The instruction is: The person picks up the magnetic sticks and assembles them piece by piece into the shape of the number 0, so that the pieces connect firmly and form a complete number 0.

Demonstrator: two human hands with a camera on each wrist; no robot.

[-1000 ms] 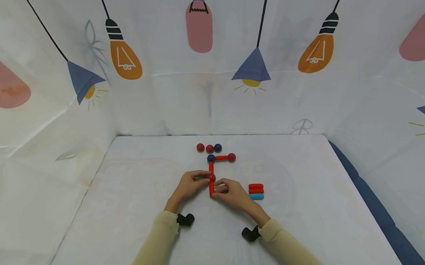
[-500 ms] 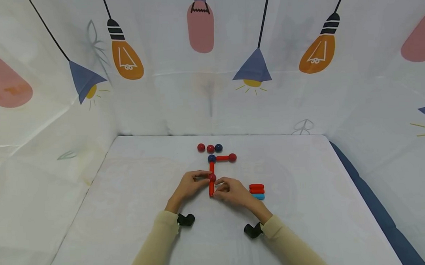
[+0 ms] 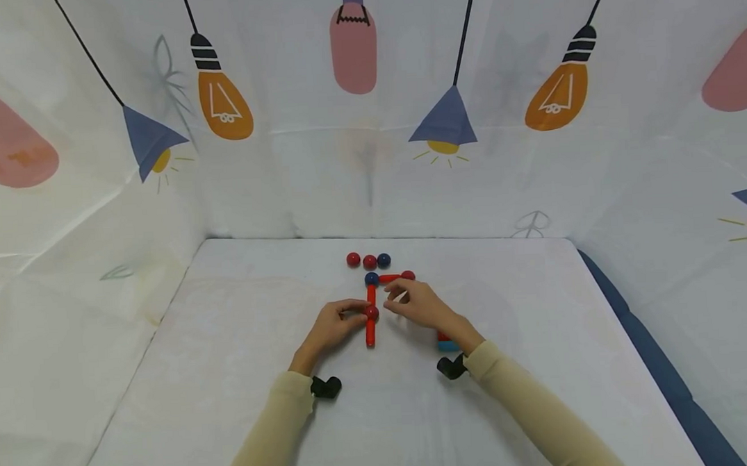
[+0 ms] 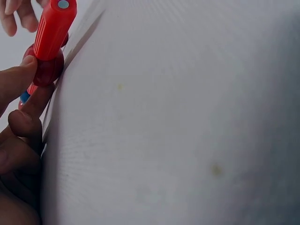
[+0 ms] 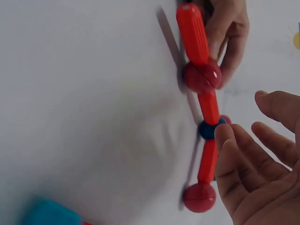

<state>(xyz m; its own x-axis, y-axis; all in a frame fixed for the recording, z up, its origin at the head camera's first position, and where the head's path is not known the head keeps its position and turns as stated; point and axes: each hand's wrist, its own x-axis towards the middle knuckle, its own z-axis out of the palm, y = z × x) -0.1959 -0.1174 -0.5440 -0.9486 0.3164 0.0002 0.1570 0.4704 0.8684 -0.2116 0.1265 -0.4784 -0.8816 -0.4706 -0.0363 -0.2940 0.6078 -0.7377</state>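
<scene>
A chain of red rods and balls lies on the white table. My left hand (image 3: 330, 332) pinches its middle red ball (image 3: 372, 314) between thumb and finger. From that ball one red rod (image 3: 370, 334) points toward me, with a bare end in the left wrist view. Another red rod (image 3: 371, 294) runs away to a blue ball (image 3: 372, 279). A third red rod (image 3: 389, 279) goes right from there to an end red ball (image 3: 408, 276). My right hand (image 3: 420, 305) hovers right of the chain, holding nothing, its fingers loosely bent in the right wrist view.
Behind the chain are two loose red balls (image 3: 353, 260) (image 3: 370, 262) and a loose blue ball (image 3: 384, 260). A light blue rod (image 3: 449, 346) and red rod (image 3: 443, 337) lie on the right, partly hidden by my right forearm. Printed cloth hangs behind the table.
My right hand has left the near rod's end and moved up and away, toward the end red ball. My left hand keeps its pinch on the middle ball.
</scene>
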